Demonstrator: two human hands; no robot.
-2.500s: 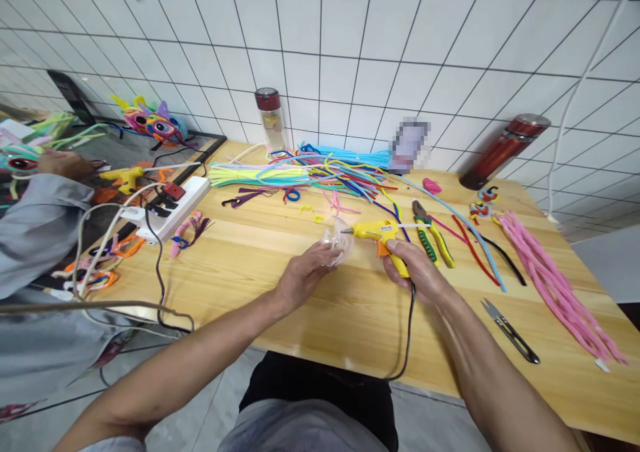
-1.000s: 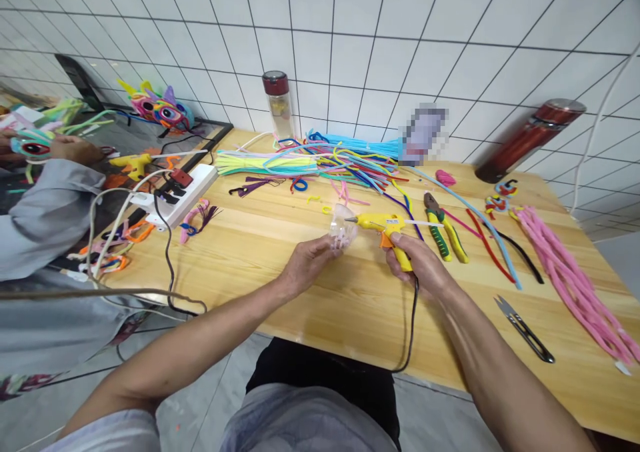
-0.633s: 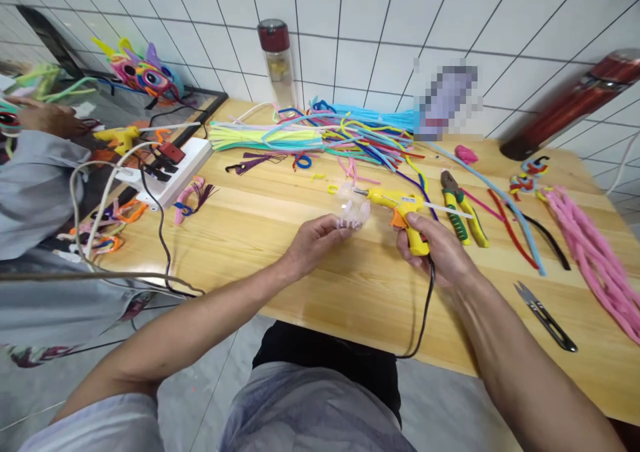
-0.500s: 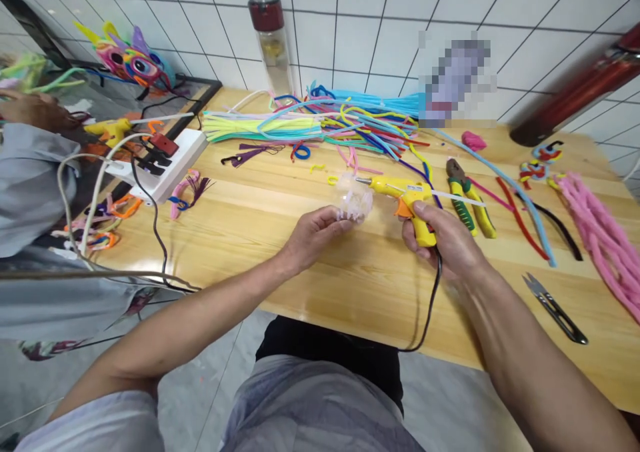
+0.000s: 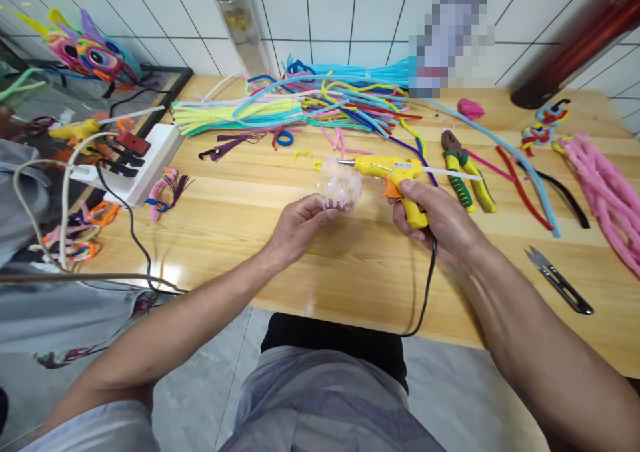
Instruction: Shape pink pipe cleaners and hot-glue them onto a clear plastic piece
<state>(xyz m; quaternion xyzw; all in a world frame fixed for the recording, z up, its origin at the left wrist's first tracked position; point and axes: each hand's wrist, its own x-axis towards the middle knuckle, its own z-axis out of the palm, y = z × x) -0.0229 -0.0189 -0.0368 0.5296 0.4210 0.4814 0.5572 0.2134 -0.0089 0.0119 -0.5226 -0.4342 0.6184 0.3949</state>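
Observation:
My left hand point(image 5: 295, 227) pinches a small clear plastic piece with pale pink parts point(image 5: 340, 187) just above the wooden table point(image 5: 320, 252). My right hand point(image 5: 440, 220) is wrapped round the grip of a yellow hot glue gun point(image 5: 393, 172) with an orange trigger. The gun's nozzle points left and touches the top of the clear piece. A white glue stick juts from the gun's back, and a black cord point(image 5: 425, 285) hangs from its handle over the table's front edge.
A heap of coloured pipe cleaners point(image 5: 310, 105) lies at the back. Green-and-yellow pliers point(image 5: 465, 179), black snips point(image 5: 560, 280) and pink pipe cleaners point(image 5: 605, 192) lie to the right. A white power strip point(image 5: 135, 165) sits left, beside another person's grey sleeve point(image 5: 20, 205).
The view has tipped down and closer to the table. Both hands keep their hold, with the glue gun's nozzle staying at the clear piece.

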